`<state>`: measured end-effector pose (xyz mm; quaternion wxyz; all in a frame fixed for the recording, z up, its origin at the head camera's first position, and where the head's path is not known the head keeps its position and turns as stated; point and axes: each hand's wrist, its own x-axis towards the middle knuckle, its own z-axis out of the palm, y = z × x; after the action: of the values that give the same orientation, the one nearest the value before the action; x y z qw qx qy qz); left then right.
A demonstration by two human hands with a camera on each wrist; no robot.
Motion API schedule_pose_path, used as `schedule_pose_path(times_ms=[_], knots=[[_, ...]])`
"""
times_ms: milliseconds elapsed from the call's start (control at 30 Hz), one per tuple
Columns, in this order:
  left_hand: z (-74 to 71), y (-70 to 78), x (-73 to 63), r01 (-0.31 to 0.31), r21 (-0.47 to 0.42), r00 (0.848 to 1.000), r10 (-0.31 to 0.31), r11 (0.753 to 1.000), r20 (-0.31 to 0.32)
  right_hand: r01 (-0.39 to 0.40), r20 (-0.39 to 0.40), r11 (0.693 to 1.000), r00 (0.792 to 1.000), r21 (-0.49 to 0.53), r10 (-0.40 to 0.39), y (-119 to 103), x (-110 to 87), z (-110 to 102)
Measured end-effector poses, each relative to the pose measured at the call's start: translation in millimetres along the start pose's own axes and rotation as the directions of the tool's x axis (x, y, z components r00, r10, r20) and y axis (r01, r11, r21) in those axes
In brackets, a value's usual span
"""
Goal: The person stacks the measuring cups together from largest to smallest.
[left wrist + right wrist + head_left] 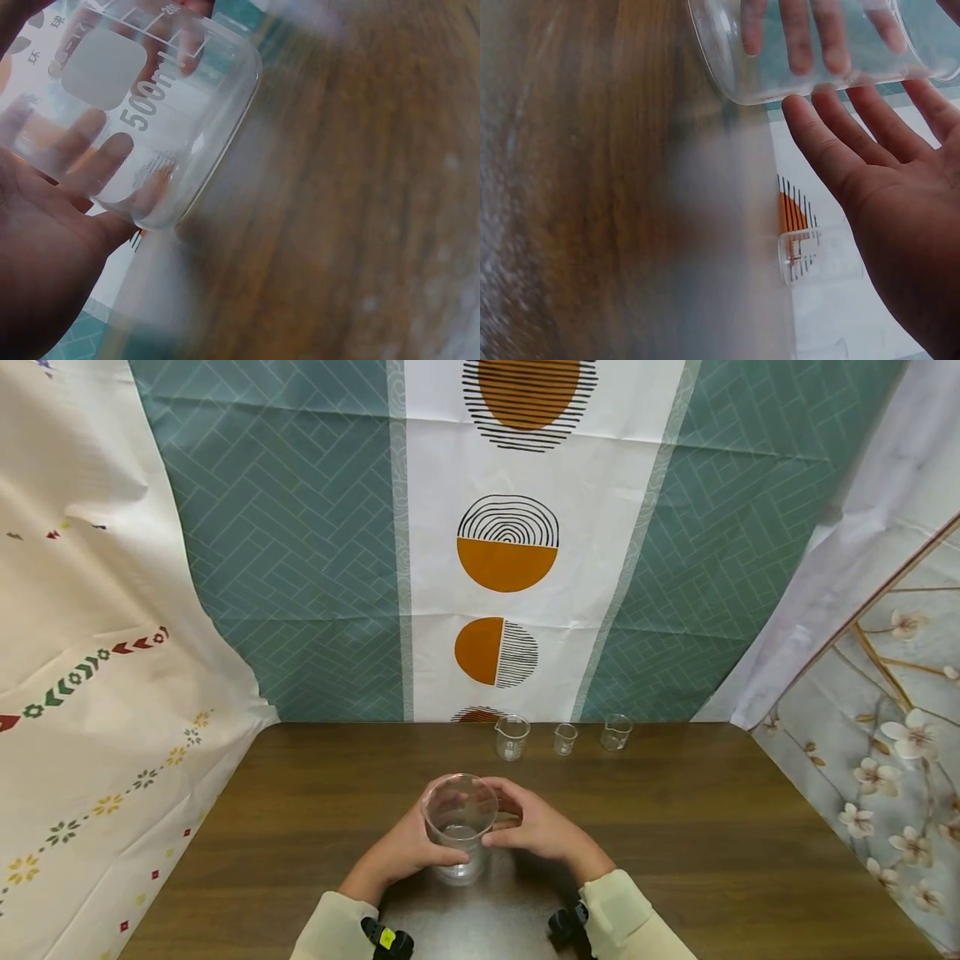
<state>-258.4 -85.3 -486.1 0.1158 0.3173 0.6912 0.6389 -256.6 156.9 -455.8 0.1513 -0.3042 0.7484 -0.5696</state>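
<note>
Pale sleeves [334, 930] are covering forearms; L hand [409, 847] & R hand [538, 827] are gripping big beaker [460, 823] btwn them; 3 small beakers [566, 742] are standing on bench [712, 852] beyond R hand.

We'd call this a makeshift booth: a teal-and-white backdrop [517, 535] and patterned side drapes [112, 593] hem in a wood-grain surface [712, 835]. The graduated beaker [146, 109] feels lab-ish, but we can't tell if it's an actual lab.
</note>
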Motion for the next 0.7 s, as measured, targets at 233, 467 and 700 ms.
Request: schedule_pose_path(times_ms=[233,467,700], knots=[[-0.8,-2.9,-3.3,0.006,0.018,1.000,-0.006,1.000,0.008,-0.005,0.013,1.000,1.000,-0.017,0.005,0.1,0.1,0.7],[-2.1,-5.1,-6.1,0.018,0.029,1.000,-0.019,0.999,0.014,-0.013,0.036,0.998,0.999,-0.063,0.016,-2.5,0.6,-0.1],[-2.6,-3.0,-2.0,-0.002,0.022,1.000,0.001,1.000,0.019,-0.022,0.049,0.986,0.998,-0.167,0.030,-5.6,3.1,-6.1]])
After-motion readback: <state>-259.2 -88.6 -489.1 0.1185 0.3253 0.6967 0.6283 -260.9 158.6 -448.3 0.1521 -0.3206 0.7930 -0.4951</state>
